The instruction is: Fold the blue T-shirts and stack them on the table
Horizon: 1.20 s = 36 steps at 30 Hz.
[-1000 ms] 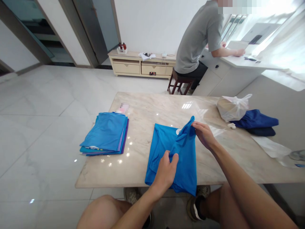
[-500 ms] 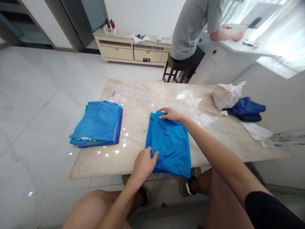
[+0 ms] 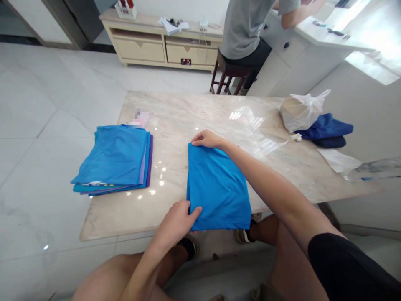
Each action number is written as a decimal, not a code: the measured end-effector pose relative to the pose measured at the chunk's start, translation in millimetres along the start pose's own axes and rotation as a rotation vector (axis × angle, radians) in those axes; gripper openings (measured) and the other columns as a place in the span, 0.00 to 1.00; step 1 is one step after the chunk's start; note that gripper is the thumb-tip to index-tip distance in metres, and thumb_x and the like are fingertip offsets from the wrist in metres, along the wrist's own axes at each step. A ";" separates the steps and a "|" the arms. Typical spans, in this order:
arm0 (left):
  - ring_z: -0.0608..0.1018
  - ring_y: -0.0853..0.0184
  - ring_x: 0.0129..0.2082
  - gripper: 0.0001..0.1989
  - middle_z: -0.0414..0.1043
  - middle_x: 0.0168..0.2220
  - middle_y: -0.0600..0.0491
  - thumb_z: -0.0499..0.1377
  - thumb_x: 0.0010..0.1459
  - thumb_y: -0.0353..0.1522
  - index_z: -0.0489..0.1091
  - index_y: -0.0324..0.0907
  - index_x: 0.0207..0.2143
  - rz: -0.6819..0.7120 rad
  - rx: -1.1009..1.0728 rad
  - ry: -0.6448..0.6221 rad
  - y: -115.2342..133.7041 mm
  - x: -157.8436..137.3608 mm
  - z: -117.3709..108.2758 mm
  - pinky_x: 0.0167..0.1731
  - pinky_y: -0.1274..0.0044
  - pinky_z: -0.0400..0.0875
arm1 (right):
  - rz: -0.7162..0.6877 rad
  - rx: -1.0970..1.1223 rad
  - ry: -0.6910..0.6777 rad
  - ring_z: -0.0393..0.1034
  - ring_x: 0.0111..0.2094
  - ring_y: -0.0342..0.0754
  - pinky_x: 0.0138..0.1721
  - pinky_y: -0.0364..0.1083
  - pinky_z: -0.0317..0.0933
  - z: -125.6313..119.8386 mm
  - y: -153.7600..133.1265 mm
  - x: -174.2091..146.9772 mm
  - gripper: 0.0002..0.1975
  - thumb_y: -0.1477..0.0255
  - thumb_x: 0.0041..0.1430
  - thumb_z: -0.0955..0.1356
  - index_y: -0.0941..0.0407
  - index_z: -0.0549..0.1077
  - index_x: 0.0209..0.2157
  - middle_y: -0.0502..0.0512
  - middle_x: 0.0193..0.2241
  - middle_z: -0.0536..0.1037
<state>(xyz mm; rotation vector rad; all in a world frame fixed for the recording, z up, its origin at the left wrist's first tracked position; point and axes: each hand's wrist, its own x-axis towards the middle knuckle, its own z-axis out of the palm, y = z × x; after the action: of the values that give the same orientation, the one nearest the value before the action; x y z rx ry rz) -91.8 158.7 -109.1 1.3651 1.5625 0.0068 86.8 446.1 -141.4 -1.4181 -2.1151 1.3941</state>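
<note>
A folded bright blue garment (image 3: 217,188) lies in front of me, its lower edge reaching over the table's near edge. My right hand (image 3: 206,139) pinches its far left corner between thumb and fingers. At the near left corner, my left hand (image 3: 181,217) grips the cloth, thumb on top and fingers partly hidden at the side. The cloth is fairly flat, with slight wrinkles. To the left sits a stack of folded garments (image 3: 114,154), blue on top, with teal, lilac and purple layers showing at its edges.
The marble-topped table (image 3: 175,113) carries a white plastic bag (image 3: 302,110), dark blue cloth (image 3: 328,129), a paper sheet (image 3: 338,160) and a clear bottle (image 3: 376,169) on the right. Beyond it, a person (image 3: 246,31) sits on a stool (image 3: 230,71). A low cabinet (image 3: 138,48) lines the wall.
The garment's left part, where a separate fold showed, is now smooth and even. My right hand has moved to the far left corner, my left hand towards the near left corner. The view has shifted.
</note>
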 end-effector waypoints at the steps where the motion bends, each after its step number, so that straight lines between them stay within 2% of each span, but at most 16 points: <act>1: 0.86 0.53 0.37 0.21 0.82 0.36 0.44 0.57 0.76 0.46 0.70 0.44 0.31 -0.014 0.089 0.018 0.7 0.0 -2.4 0.33 0.72 0.68 | -0.007 -0.071 0.019 0.82 0.41 0.49 0.48 0.44 0.74 2.6 -2.1 2.6 0.07 0.72 0.63 0.80 0.58 0.89 0.42 0.56 0.41 0.90; 4: 0.86 0.49 0.47 0.21 0.84 0.44 0.39 0.55 0.78 0.46 0.75 0.43 0.35 -0.035 0.303 0.056 4.5 -2.0 -7.8 0.39 0.70 0.69 | -0.033 -0.255 0.077 0.82 0.42 0.48 0.49 0.43 0.72 2.1 -8.5 5.3 0.07 0.74 0.66 0.78 0.60 0.89 0.44 0.58 0.41 0.90; 7: 0.86 0.47 0.50 0.24 0.85 0.47 0.39 0.51 0.79 0.48 0.78 0.43 0.40 -0.077 0.393 0.042 11.2 -6.4 -11.3 0.42 0.68 0.71 | -0.067 -0.370 0.129 0.82 0.42 0.48 0.49 0.43 0.70 -19.0 -8.2 -5.0 0.09 0.71 0.71 0.75 0.60 0.87 0.47 0.59 0.41 0.89; 11: 0.86 0.44 0.53 0.29 0.86 0.50 0.39 0.42 0.81 0.47 0.80 0.43 0.46 -0.143 0.485 0.078 20.5 -10.1 -13.5 0.45 0.64 0.74 | -0.021 -0.522 0.258 0.80 0.42 0.50 0.48 0.45 0.68 -69.2 11.5 -44.0 0.11 0.69 0.73 0.72 0.60 0.87 0.47 0.61 0.43 0.89; 13: 0.86 0.44 0.53 0.28 0.86 0.51 0.39 0.43 0.81 0.46 0.80 0.44 0.49 -0.144 0.512 0.091 23.3 -9.9 -13.5 0.46 0.64 0.75 | 0.042 -0.544 0.236 0.79 0.41 0.50 0.46 0.45 0.68 -89.0 27.7 -69.0 0.12 0.66 0.73 0.73 0.60 0.87 0.45 0.60 0.42 0.88; 15: 0.86 0.44 0.53 0.27 0.86 0.51 0.39 0.43 0.81 0.45 0.80 0.44 0.51 -0.142 0.531 0.113 25.0 -9.1 -13.3 0.45 0.64 0.75 | 0.068 -0.544 0.186 0.79 0.40 0.50 0.45 0.45 0.68 -98.2 45.0 -91.1 0.14 0.62 0.71 0.74 0.59 0.87 0.43 0.60 0.41 0.88; 19: 0.86 0.45 0.51 0.27 0.86 0.49 0.39 0.42 0.81 0.45 0.79 0.45 0.53 -0.148 0.556 0.160 28.0 -8.6 -13.1 0.45 0.64 0.76 | -0.041 -0.520 0.197 0.78 0.42 0.52 0.47 0.47 0.69 -90.6 73.6 -115.2 0.13 0.62 0.68 0.76 0.58 0.87 0.41 0.61 0.41 0.87; 22: 0.87 0.45 0.50 0.27 0.86 0.48 0.40 0.42 0.81 0.45 0.79 0.45 0.53 -0.159 0.593 0.175 30.5 -8.9 -13.3 0.44 0.65 0.76 | -0.073 -0.466 0.285 0.77 0.42 0.52 0.50 0.49 0.69 -81.2 87.5 -119.2 0.12 0.64 0.69 0.74 0.57 0.86 0.39 0.61 0.42 0.86; 27: 0.86 0.45 0.51 0.27 0.86 0.49 0.40 0.41 0.81 0.44 0.79 0.45 0.52 -0.169 0.610 0.152 31.4 -6.0 -14.7 0.44 0.64 0.76 | 0.125 -0.484 0.441 0.76 0.43 0.55 0.52 0.52 0.69 -74.7 101.2 -124.2 0.11 0.65 0.71 0.72 0.58 0.84 0.40 0.63 0.43 0.85; 29: 0.86 0.45 0.51 0.27 0.86 0.49 0.40 0.42 0.81 0.44 0.80 0.45 0.51 -0.172 0.623 0.137 29.5 -4.1 -17.2 0.45 0.64 0.76 | 0.151 -0.554 0.495 0.76 0.48 0.58 0.55 0.54 0.69 -70.4 98.8 -130.3 0.12 0.66 0.73 0.70 0.58 0.83 0.45 0.65 0.47 0.84; 31: 0.86 0.44 0.52 0.27 0.86 0.50 0.40 0.43 0.81 0.44 0.81 0.45 0.49 -0.165 0.636 0.114 27.1 -2.7 -21.3 0.46 0.63 0.77 | 0.116 -0.638 0.543 0.74 0.54 0.62 0.59 0.56 0.68 -62.6 88.1 -141.3 0.15 0.66 0.75 0.68 0.59 0.81 0.53 0.69 0.52 0.82; 33: 0.86 0.44 0.54 0.26 0.86 0.50 0.39 0.45 0.80 0.44 0.82 0.44 0.48 -0.145 0.656 0.083 25.8 -2.4 -26.5 0.48 0.62 0.77 | 0.060 -0.715 0.532 0.72 0.57 0.64 0.59 0.58 0.67 -50.4 70.3 -158.8 0.18 0.65 0.77 0.66 0.60 0.79 0.58 0.71 0.55 0.80; 36: 0.86 0.46 0.57 0.24 0.86 0.53 0.38 0.48 0.80 0.41 0.82 0.42 0.50 -0.116 0.717 0.037 28.5 -3.7 -34.4 0.51 0.63 0.77 | 0.012 -0.806 0.467 0.71 0.58 0.65 0.59 0.58 0.67 -26.6 43.1 -195.0 0.19 0.65 0.79 0.63 0.59 0.78 0.59 0.70 0.56 0.80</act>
<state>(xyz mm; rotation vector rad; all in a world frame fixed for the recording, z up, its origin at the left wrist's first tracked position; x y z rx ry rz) -94.3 185.9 -73.5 1.8126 1.7519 -0.6572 226.8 305.7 -105.7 -1.7697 -2.4023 0.1084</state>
